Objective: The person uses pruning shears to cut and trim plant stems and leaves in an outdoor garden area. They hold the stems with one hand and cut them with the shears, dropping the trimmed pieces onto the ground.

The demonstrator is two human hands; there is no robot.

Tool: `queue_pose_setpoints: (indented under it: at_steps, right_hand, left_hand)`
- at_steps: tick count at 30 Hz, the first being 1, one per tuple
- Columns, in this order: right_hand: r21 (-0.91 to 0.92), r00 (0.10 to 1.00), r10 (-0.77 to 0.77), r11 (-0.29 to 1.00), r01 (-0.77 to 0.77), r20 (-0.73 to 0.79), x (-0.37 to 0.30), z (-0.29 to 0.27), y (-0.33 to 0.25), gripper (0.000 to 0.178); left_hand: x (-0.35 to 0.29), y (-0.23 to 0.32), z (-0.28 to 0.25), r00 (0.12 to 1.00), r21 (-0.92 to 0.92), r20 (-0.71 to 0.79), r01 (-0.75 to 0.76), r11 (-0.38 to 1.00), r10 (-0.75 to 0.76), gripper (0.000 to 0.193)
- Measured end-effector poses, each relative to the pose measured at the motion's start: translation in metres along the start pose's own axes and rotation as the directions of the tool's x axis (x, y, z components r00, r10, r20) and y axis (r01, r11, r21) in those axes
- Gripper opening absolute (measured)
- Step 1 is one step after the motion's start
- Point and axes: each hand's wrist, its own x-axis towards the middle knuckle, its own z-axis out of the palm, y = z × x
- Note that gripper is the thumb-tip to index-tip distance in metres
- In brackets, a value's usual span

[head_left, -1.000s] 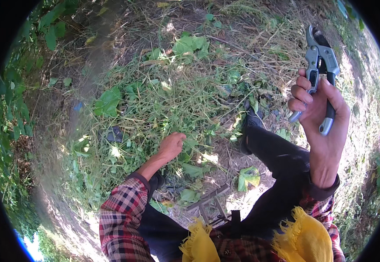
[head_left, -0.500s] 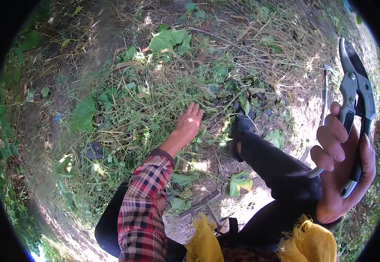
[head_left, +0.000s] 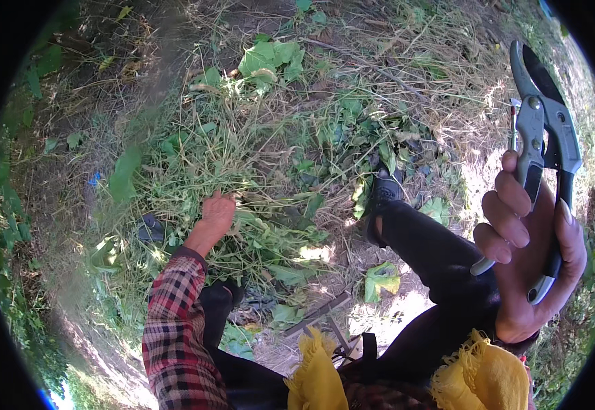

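Observation:
Low at the left, my left hand (head_left: 217, 213) is down among a loose pile of green weeds and dry grass (head_left: 242, 236), its fingers curled in around some stems. The fingertips are partly hidden by the plants. Raised at the far right, my right hand (head_left: 526, 253) grips pruning shears (head_left: 540, 116) by the handles, blades pointing up. The shears have grey metal bodies and dark grips, and their blades look parted.
My legs (head_left: 441, 263) are in dark trousers, with a dark shoe (head_left: 385, 191) beside the weeds. A yellow fringed cloth (head_left: 318, 376) hangs in front of me. Broad green leaves (head_left: 270, 58) lie farther off, and a metal frame (head_left: 321, 314) sits between my legs.
My left hand has moved left and toward me, its fingers now curled in the weeds, and stems have shifted with it. The shears in my right hand moved slightly left and up.

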Motion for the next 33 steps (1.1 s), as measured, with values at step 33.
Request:
queue_pose_setpoints:
  at_steps: [33]
  right_hand:
    - [0.078, 0.97, -0.207, 0.973, 0.218, -0.124, -0.006, -0.022, -0.026, 0.052]
  left_hand:
    - [0.017, 0.061, -0.075, 0.969, -0.52, -0.174, -0.24, 0.819, 0.174, 0.024]
